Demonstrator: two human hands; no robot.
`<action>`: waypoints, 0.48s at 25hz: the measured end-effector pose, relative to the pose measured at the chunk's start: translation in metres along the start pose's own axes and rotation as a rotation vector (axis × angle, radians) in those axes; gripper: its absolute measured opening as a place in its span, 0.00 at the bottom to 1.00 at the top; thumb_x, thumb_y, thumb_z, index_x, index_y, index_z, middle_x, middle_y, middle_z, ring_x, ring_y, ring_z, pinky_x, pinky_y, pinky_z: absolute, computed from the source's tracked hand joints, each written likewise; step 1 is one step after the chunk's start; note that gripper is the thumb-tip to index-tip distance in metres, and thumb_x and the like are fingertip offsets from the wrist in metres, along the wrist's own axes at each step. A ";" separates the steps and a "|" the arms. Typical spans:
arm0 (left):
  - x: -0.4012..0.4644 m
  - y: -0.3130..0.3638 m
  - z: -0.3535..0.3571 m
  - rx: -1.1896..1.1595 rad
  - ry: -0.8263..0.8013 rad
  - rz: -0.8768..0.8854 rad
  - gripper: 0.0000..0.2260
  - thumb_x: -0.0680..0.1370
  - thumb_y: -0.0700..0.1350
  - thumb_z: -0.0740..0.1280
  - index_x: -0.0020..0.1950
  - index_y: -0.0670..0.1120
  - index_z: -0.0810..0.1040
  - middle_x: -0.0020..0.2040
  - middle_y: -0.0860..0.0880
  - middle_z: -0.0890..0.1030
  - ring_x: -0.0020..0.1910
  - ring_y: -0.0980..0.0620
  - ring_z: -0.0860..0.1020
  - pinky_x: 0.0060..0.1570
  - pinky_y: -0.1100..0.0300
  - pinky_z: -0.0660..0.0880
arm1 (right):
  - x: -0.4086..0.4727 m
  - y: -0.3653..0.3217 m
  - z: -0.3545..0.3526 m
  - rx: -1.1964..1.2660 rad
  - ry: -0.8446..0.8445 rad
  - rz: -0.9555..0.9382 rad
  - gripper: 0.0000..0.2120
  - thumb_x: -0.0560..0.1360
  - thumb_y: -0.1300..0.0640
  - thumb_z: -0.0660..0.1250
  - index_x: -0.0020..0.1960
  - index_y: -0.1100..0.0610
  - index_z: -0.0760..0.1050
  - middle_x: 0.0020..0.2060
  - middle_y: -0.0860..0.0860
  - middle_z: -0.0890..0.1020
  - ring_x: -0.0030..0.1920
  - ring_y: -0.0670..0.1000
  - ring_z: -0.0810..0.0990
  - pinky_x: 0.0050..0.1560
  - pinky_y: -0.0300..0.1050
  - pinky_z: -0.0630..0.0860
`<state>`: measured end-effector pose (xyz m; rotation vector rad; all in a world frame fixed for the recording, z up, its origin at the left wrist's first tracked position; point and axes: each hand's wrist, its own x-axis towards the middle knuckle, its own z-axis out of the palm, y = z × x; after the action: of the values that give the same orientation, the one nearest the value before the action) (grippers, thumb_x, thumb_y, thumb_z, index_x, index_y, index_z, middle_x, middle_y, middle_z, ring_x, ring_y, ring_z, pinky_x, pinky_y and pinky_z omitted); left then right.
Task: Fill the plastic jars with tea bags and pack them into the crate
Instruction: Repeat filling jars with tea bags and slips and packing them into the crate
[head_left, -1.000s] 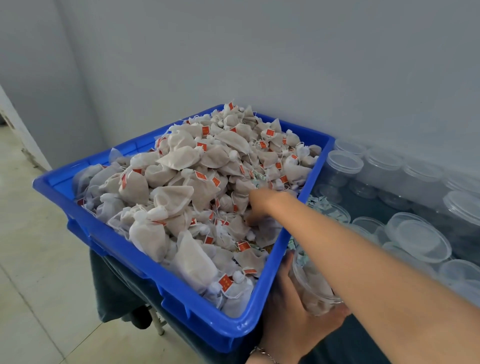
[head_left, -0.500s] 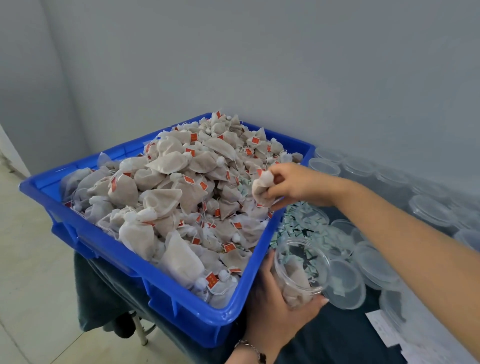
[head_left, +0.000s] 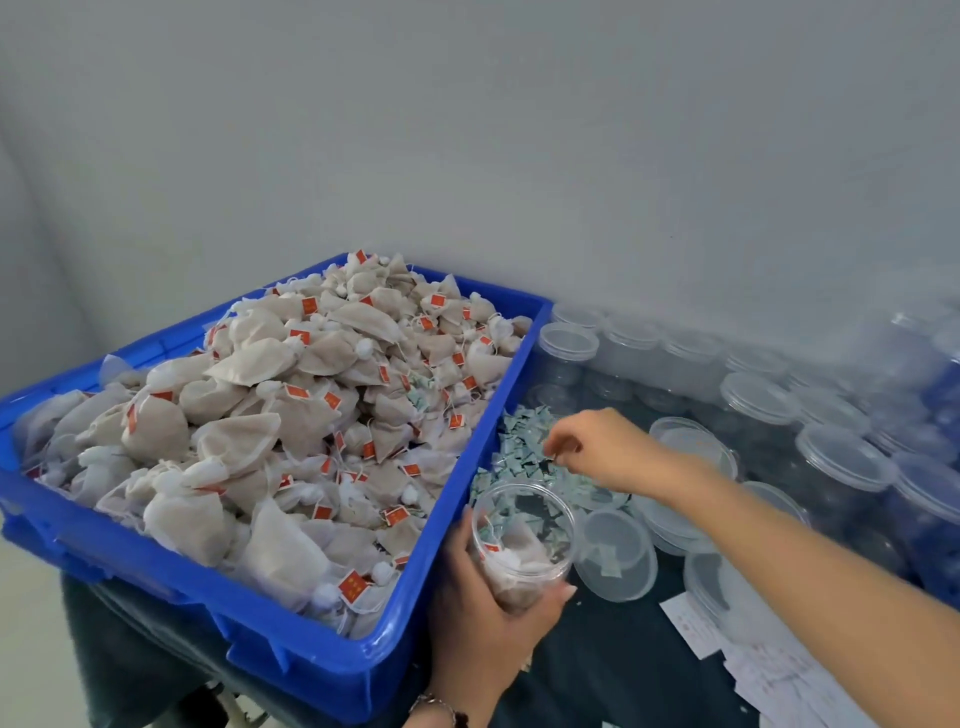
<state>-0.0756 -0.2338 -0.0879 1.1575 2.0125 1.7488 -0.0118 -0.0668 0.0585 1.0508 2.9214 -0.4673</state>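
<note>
- The clear plastic jar (head_left: 522, 545), partly filled with tea bags, is sitting in the left hand (head_left: 480, 613) just beside the near right corner of the blue crate (head_left: 291, 644).
- The left hand is wrapping its curled fingers and thumb around the jar's wall from below.
- The right hand (head_left: 597, 447) is reaching over the pile of small green-and-white packets (head_left: 519, 447) beyond the jar, its fingertips curling down together; whether they are pinching a packet is hard to tell.
- Tea bags (head_left: 270, 431) with red tags are heaping in the crate.
- Empty jars (head_left: 569, 345) and loose lids (head_left: 615, 553) at right are blurring toward the frame edge.
</note>
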 end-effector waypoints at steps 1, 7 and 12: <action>0.000 0.001 0.000 -0.003 0.000 -0.005 0.51 0.55 0.66 0.74 0.72 0.48 0.61 0.64 0.55 0.74 0.58 0.55 0.78 0.50 0.51 0.80 | 0.008 0.007 0.016 -0.061 -0.022 0.006 0.10 0.76 0.61 0.66 0.55 0.55 0.80 0.49 0.49 0.83 0.50 0.48 0.81 0.52 0.41 0.75; -0.001 0.006 -0.003 -0.002 -0.009 -0.016 0.47 0.55 0.69 0.73 0.68 0.65 0.54 0.67 0.60 0.69 0.62 0.58 0.74 0.56 0.55 0.78 | 0.027 0.019 0.084 -0.218 -0.053 -0.084 0.07 0.76 0.55 0.62 0.40 0.54 0.74 0.39 0.50 0.74 0.43 0.52 0.76 0.40 0.44 0.70; -0.001 0.006 -0.002 -0.008 0.004 -0.007 0.48 0.55 0.68 0.73 0.70 0.58 0.57 0.65 0.58 0.72 0.59 0.57 0.76 0.54 0.54 0.79 | 0.025 0.017 0.089 -0.320 -0.007 -0.164 0.08 0.76 0.55 0.59 0.38 0.54 0.68 0.43 0.55 0.78 0.40 0.52 0.72 0.37 0.43 0.64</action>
<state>-0.0740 -0.2361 -0.0821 1.1441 2.0081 1.7552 -0.0290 -0.0638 -0.0335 0.7714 2.9522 0.0015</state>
